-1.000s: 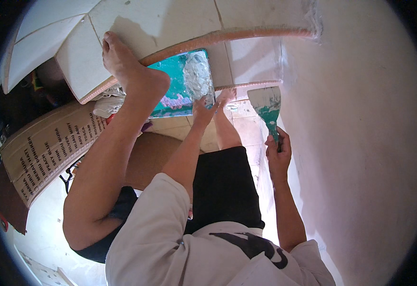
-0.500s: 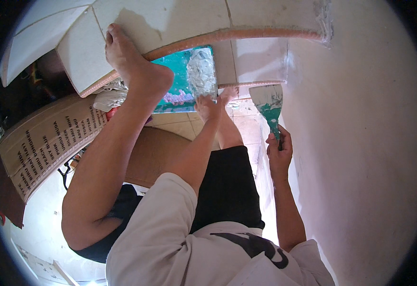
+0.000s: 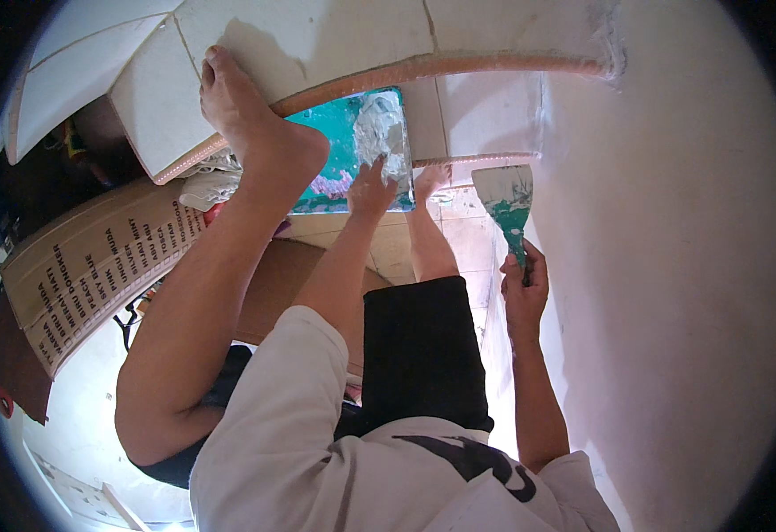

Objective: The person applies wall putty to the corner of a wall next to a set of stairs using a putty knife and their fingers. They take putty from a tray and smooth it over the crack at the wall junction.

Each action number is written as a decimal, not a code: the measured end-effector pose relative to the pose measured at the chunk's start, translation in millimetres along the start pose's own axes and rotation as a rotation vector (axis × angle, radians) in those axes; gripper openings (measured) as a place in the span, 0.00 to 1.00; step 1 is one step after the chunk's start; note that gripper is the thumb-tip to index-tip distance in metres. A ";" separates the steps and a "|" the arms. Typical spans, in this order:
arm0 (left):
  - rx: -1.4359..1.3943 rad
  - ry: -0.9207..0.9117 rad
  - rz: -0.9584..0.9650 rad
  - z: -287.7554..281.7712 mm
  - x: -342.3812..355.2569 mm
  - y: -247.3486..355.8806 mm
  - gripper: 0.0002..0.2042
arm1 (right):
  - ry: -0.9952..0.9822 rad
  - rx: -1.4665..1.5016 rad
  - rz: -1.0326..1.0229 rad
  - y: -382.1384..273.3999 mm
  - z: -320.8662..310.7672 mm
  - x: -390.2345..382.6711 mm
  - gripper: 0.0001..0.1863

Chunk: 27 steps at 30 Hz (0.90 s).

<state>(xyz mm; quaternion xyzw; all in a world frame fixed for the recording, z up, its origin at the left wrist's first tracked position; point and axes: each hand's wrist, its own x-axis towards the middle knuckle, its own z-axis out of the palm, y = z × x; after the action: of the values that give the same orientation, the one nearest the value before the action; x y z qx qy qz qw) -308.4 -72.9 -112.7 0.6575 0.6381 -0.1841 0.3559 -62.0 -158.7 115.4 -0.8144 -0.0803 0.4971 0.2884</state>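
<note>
My right hand (image 3: 525, 293) grips the handle of a putty knife (image 3: 505, 188), whose wide blade points up near the wall and carries grey-white smears. The lower blade and handle are green. My left hand (image 3: 371, 192) reaches over the near edge of a shallow turquoise tray (image 3: 330, 133). Its fingers are stretched out and somewhat apart, touching or just above a thick heap of white putty (image 3: 379, 124) along the tray's right side. Nothing shows in that hand. Pinkish-white residue marks the tray's near part.
A plain pale wall (image 3: 672, 266) rises close on the right. Tiled steps (image 3: 344, 35) with brown edging lie ahead, my bare foot (image 3: 242, 106) resting on the upper one. At left stand a printed cardboard box (image 3: 95, 266) and a crumpled whitish cloth or bag (image 3: 209, 188).
My left hand has shifted left along the tray, and its fingers have spread over the putty. The putty knife stays in my right hand, almost unmoved.
</note>
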 end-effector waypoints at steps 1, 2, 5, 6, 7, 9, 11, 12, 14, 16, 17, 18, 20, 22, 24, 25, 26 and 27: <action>0.056 -0.055 0.035 -13.3 4.8 6.9 0.30 | 0.010 0.003 0.036 0.3 0.6 0.0 0.19; 0.110 -0.104 0.062 -19.9 8.7 7.5 0.29 | 0.012 0.003 0.068 -3.5 1.9 -0.2 0.19; 0.234 -0.174 0.113 -8.2 18.7 -10.0 0.30 | -0.004 0.015 0.093 -5.2 4.7 0.0 0.19; 0.274 -0.177 0.106 -4.4 22.1 -15.5 0.30 | -0.013 0.020 0.089 -5.0 5.6 0.3 0.19; 0.313 -0.187 0.104 -1.7 23.2 -16.8 0.29 | -0.020 0.011 0.070 -3.2 5.6 0.4 0.19; 0.343 -0.162 0.128 2.4 20.0 -21.5 0.29 | -0.037 -0.007 0.032 -0.3 6.1 1.6 0.19; 0.332 -0.087 0.180 1.1 18.3 -30.7 0.28 | -0.014 -0.052 0.050 -2.4 10.0 2.2 0.19; 0.342 -0.103 0.197 0.6 16.8 -34.3 0.28 | -0.004 -0.075 0.058 -3.1 11.7 2.0 0.19; 0.362 -0.130 0.231 -4.8 15.1 -37.2 0.27 | -0.001 -0.047 0.049 1.4 14.7 2.5 0.19; 0.384 -0.222 0.211 -8.9 16.2 -36.3 0.26 | -0.008 -0.022 0.052 2.1 16.8 2.5 0.19; 0.395 -0.268 0.202 -11.2 16.3 -34.9 0.26 | -0.016 -0.010 0.059 1.0 17.5 2.3 0.19; 0.416 -0.298 0.231 -11.9 12.4 -34.2 0.26 | -0.023 0.003 0.067 0.0 17.8 2.1 0.19; 0.461 -0.354 0.293 -5.2 2.5 -37.7 0.26 | -0.017 0.007 0.056 -0.7 19.0 3.1 0.19; 0.378 -0.340 0.230 3.6 -3.0 -41.4 0.24 | -0.008 -0.008 0.027 0.5 17.9 4.2 0.19; 0.232 -0.267 0.203 13.3 -7.3 -45.8 0.23 | 0.002 -0.045 -0.022 4.1 14.6 6.4 0.18; 0.129 -0.195 0.201 22.8 -9.3 -55.0 0.22 | -0.005 -0.024 -0.003 3.9 14.4 6.4 0.18; 0.028 -0.118 0.204 22.9 -8.8 -57.7 0.22 | -0.010 0.003 0.011 0.5 14.3 6.5 0.18; -0.198 -0.100 0.109 23.4 -8.9 -58.4 0.20 | -0.016 0.029 0.024 -3.4 14.2 6.4 0.18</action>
<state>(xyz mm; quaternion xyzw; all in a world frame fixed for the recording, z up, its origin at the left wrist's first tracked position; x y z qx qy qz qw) -361.1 -99.6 -136.0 0.6431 0.5978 -0.1331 0.4598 -70.5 -147.7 107.6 -0.8070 -0.0656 0.5082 0.2937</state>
